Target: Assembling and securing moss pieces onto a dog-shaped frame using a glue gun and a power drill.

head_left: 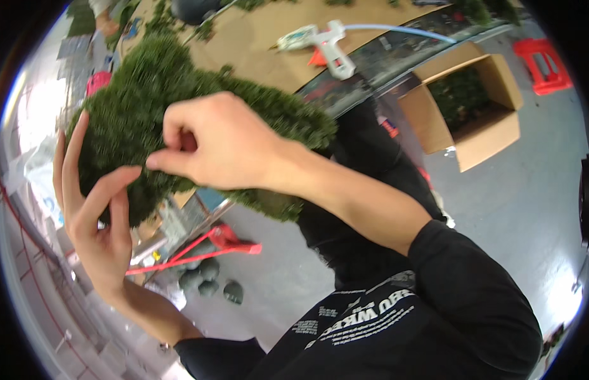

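Observation:
A large, bushy mass of green artificial foliage (pixel 148 73) spreads in front of me at the left, over the table's edge. My left hand (pixel 98 221) is at its lower left side, fingers apart. Two of them stretch up along the edge, while a bent finger reaches across the front of the greenery. Against the front, my right hand (pixel 221 142) is closed, its fingers curled and thumb tip close to that left fingertip. Anything pinched there is too small to make out.
A white glue gun (pixel 326 47) with a pale blue stick lies on the brown-covered table (pixel 256 38). An open cardboard box (pixel 491 136) holding greenery stands right. A red stool (pixel 544 66), a red frame (pixel 224 240) and several dark rounded pieces (pixel 209 269) are around. Another person's hand (pixel 106 24) shows top left.

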The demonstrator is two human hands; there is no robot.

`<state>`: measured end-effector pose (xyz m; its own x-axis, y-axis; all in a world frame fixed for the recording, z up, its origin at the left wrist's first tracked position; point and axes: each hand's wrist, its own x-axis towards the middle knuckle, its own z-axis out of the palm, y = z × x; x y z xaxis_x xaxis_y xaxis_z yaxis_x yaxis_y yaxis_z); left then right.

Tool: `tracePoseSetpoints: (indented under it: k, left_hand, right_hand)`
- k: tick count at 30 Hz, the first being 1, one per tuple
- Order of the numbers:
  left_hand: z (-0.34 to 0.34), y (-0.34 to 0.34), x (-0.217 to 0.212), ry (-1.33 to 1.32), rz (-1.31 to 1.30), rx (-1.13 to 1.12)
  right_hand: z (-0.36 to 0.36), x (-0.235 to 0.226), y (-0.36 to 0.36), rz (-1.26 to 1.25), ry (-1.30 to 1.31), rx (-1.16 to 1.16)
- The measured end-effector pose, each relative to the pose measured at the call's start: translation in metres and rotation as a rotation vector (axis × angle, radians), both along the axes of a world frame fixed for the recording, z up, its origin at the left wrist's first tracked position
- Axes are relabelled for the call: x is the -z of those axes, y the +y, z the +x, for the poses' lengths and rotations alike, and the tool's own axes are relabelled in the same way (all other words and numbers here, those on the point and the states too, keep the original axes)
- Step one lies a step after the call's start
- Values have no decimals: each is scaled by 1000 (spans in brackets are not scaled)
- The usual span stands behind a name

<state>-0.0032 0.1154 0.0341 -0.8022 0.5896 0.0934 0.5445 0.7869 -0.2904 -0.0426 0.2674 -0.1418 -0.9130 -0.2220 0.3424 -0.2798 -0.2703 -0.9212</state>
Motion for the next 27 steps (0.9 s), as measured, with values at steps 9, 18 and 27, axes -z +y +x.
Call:
tracePoseSetpoints:
  k: [9, 18, 27]
  left_hand:
    - [7, -12, 1, 41, 8, -11]
    - [-6, -3, -2, 64, 57, 74]
    - [-3, -19, 8, 55, 46, 53]
  right_hand:
    - [-38, 32, 129, 198, -47, 285]
    - [-161, 108, 313, 176, -85, 862]
    - [-279, 157, 394, 172, -16, 542]
